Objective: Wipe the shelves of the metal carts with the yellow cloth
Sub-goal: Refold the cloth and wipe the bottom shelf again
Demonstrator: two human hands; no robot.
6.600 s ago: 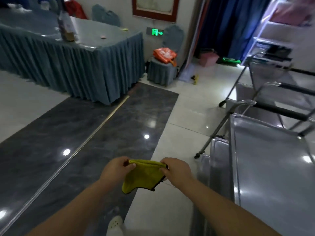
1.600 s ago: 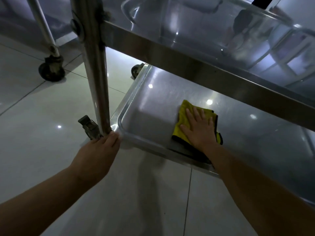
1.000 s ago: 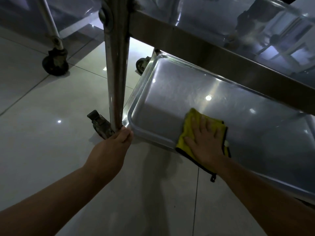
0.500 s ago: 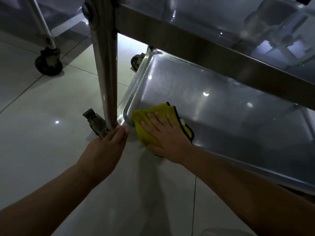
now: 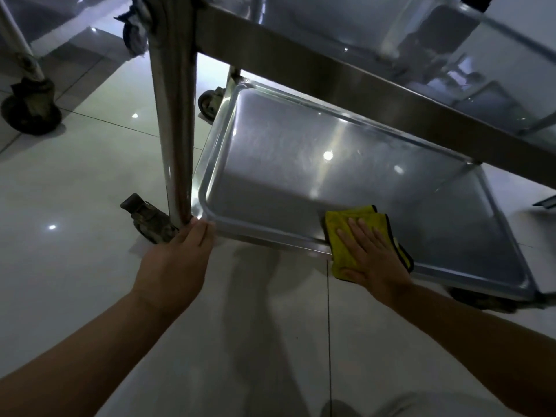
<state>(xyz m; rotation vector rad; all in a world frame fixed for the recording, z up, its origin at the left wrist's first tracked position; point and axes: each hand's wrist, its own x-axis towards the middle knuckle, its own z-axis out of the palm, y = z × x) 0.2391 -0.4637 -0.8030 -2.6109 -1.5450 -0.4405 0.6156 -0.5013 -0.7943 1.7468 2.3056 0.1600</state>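
The metal cart's bottom shelf (image 5: 301, 164) is a shiny steel tray close to the floor. The folded yellow cloth (image 5: 341, 236) with a dark edge lies over the shelf's near rim. My right hand (image 5: 370, 254) presses flat on the cloth with straight fingers. My left hand (image 5: 180, 257) rests at the foot of the cart's near-left post (image 5: 174, 121), fingertips touching the shelf corner. A higher shelf (image 5: 346, 73) of the cart crosses above.
A braked caster (image 5: 147, 218) sits beside my left hand, another wheel (image 5: 209, 103) behind the shelf. A second cart's leg and caster (image 5: 30, 106) stand at the far left. Glossy tiled floor (image 5: 75, 176) surrounds the cart.
My right hand has slid the cloth to the right along the shelf's near rim, away from the left corner. My left hand stays at the post's foot.
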